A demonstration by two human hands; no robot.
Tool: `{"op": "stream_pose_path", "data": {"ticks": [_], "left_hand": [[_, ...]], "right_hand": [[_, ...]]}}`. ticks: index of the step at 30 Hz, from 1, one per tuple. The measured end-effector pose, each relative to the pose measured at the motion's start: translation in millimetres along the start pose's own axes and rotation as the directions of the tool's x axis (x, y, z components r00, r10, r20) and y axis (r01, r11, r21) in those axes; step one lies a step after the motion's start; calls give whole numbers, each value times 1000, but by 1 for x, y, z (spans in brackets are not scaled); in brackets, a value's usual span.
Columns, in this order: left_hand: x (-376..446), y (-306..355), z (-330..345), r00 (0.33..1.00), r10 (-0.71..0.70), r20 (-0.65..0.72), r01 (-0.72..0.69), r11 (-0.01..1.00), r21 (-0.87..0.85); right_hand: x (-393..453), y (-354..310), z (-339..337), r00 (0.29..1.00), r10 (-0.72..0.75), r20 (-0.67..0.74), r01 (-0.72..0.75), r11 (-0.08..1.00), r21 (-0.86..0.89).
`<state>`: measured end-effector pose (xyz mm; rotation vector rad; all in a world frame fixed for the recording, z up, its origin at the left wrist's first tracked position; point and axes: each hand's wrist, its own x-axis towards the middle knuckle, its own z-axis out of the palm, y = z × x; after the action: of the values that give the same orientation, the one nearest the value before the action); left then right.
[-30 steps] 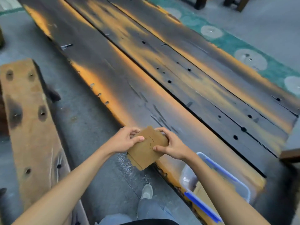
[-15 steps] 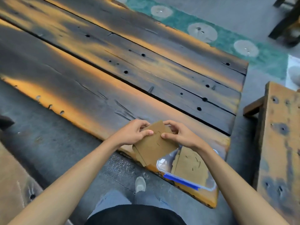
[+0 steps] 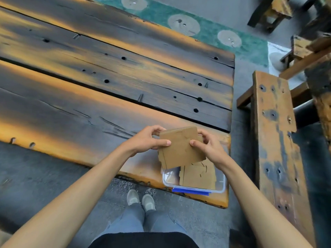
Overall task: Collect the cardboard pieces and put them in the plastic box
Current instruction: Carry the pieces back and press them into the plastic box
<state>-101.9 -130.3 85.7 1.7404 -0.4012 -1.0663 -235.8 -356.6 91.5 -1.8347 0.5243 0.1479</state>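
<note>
I see both hands gripping one stack of cardboard pieces (image 3: pixel 180 146) above the near right corner of the bench (image 3: pixel 89 108). My left hand (image 3: pixel 146 140) pinches the stack's left edge, thumb on the top face and fingers curled behind the far edge. My right hand (image 3: pixel 208 146) clamps the right edge the same way, thumb pressed on top. The stack is tilted, its near edge hanging over the far left part of the plastic box (image 3: pixel 221 188).

The plastic box sits right at the bench's near right corner, clear-walled with a blue clip (image 3: pixel 190 191) on its near side. More cardboard (image 3: pixel 198 175) already lies flat inside it, filling most of the right half. The stack in my hands is above the box; I cannot tell whether it touches the rim.

A second wooden bench seat (image 3: pixel 274 133) stands to the right, apart from the corner. My shoes (image 3: pixel 140 201) show on the floor below the bench's near edge.
</note>
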Motion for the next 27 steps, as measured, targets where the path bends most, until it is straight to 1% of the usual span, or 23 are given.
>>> {"op": "stream_pose_path", "data": {"ticks": [3, 7, 9, 11, 14, 17, 21, 23, 25, 27], "left_hand": [[7, -2, 6, 1000, -12, 5, 13, 995, -97], [29, 15, 19, 999, 29, -36, -35, 985, -171], [40, 27, 28, 997, 64, -45, -72, 977, -200], [49, 37, 38, 996, 75, -46, -83, 979, -188], [62, 43, 57, 996, 66, -58, -75, 983, -167], [73, 33, 79, 995, 37, -90, -48, 992, -118], [78, 1, 107, 995, -18, -100, 19, 1000, 11], [75, -18, 119, 989, -69, -127, 75, 996, 43], [70, -33, 131, 980, -115, -163, 123, 992, 41], [65, -43, 139, 968, -155, -198, 166, 985, 39]], "right_hand": [[-5, 11, -11, 991, 47, -127, -38, 997, 72], [-8, 18, -24, 952, 108, -287, -42, 973, 226], [-9, 19, -32, 936, 132, -325, -39, 960, 279], [-9, 24, -41, 927, 157, -341, -45, 949, 313], [-11, 35, -57, 926, 167, -337, -56, 947, 316], [-14, 49, -68, 939, 183, -290, -105, 959, 264], [-20, 81, -77, 950, 257, -177, -239, 964, 117], [-21, 96, -77, 948, 297, -115, -298, 954, 6], [-22, 107, -75, 943, 324, -74, -332, 931, -150], [-21, 111, -73, 940, 335, -63, -336, 881, -333]]}}
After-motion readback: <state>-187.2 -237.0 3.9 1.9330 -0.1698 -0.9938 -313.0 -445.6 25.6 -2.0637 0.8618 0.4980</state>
